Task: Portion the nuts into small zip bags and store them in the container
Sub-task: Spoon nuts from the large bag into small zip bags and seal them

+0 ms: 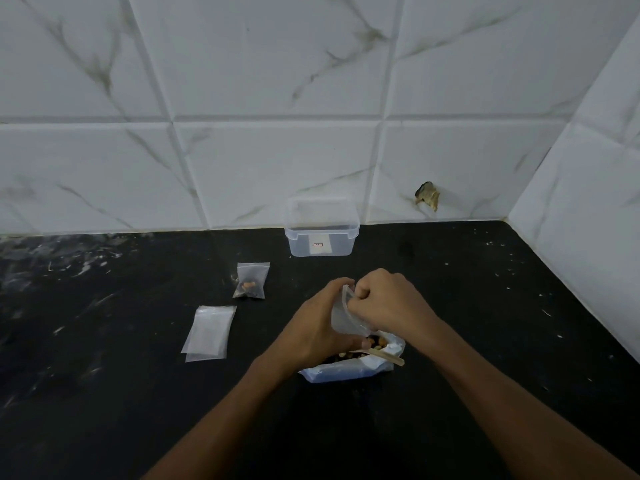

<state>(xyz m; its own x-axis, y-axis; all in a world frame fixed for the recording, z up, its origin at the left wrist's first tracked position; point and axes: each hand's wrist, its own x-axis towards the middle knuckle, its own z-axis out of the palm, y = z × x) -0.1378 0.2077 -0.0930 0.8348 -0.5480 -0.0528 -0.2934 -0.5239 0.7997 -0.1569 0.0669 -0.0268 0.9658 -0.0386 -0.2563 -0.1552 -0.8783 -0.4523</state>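
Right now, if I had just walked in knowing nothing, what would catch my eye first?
Probably the two hands at centre: the left hand and right hand hold a small zip bag above an open packet of nuts on the black counter. Next, a clear container stands against the tiled wall, with one filled bag and some empty bags to the left.

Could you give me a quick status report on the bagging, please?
Both hands, left and right, hold a small zip bag over the nut pack. One filled bag waiting. Container unobstructed.
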